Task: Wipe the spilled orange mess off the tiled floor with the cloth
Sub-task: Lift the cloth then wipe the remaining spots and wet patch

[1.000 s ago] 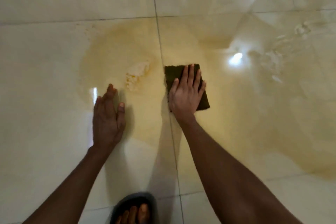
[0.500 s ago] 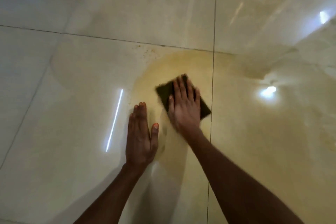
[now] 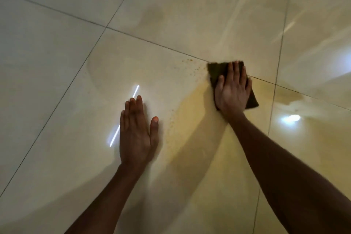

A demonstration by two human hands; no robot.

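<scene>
Right hand (image 3: 232,89) flat, fingers straight, pressing dark cloth (image 3: 215,71) onto far edge of orange mess (image 3: 191,119); left hand (image 3: 135,131) open-palmed on tiled floor (image 3: 57,62), empty.

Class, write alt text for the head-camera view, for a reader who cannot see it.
Seen from above, a person's right hand presses a dark cloth flat on a glossy tiled floor, at the far edge of an orange smear. The left hand rests flat on the tile beside it, fingers straight, and small orange specks dot the floor near the cloth.
</scene>
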